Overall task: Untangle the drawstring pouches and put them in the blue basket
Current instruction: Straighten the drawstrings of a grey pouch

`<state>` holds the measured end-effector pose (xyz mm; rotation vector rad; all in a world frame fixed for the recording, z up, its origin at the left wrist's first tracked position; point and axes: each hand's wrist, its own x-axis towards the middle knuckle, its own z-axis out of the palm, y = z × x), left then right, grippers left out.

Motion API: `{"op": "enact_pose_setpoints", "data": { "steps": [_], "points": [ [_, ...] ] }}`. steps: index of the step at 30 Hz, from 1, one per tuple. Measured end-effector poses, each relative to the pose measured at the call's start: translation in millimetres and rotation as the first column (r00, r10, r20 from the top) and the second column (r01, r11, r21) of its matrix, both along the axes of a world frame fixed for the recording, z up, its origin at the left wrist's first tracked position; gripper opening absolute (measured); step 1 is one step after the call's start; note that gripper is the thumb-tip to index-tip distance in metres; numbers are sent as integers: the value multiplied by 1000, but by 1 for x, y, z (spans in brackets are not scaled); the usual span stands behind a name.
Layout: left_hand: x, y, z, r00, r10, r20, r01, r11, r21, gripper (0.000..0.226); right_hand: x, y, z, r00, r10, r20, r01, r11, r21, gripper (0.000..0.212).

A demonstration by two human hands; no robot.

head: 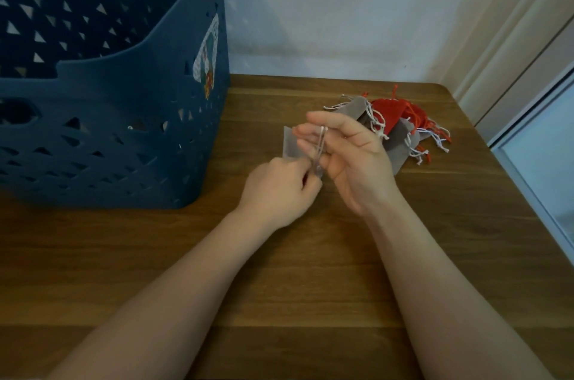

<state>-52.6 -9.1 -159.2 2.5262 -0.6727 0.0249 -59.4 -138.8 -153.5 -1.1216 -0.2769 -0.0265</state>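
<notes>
Your left hand (281,190) is curled, pinching the low end of a pale drawstring (320,146) btwn thumb & fingers. Your right hand (348,156) is up w/ palm facing left, fingers loosely bent; the string runs up across them, over the index finger, so it's held taut btwn both hands. A grey pouch (290,145) shows just behind the hands, partly hidden; can't tell if it hangs from the string or lies on the table (279,286). Right & far of your hands, a tangled pile of grey & red pouches (400,128) lies on the table, white & red cords sticking out. Blue basket (102,118) stands at far left on the table, well apart from the pile; inside too dark to read.
</notes>
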Motion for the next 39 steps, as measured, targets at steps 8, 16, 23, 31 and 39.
{"op": "enact_pose_setpoints", "data": {
  "steps": [8, 16, 23, 31, 39],
  "points": [
    [4, 5, 2, 960, 67, -273, -133, 964, -232, 36, -3, -7, 4, 997, -50, 63, 76, 823, -562, 53],
    [8, 8, 1, 914, 75, -399, -242, 890, -387, 36, 2, -9, -3, 969, -124, 215, 245, 321, -915, 11],
    [10, 11, 4, 831, 59, -553, -363, 811, -459, 34, 1, -12, 0, 978, -69, 196, 205, 481, -852, 11],
    [13, 17, 7, 807, 28, -590, -342, 836, -428, 27, 3, -12, -9, 979, -109, 169, 201, 565, -800, 28],
    [12, 21, 9, 890, -124, -438, -104, 882, -460, 22, 8, -12, -15, 961, -37, 273, 260, 448, -856, 28]
  ]
}}
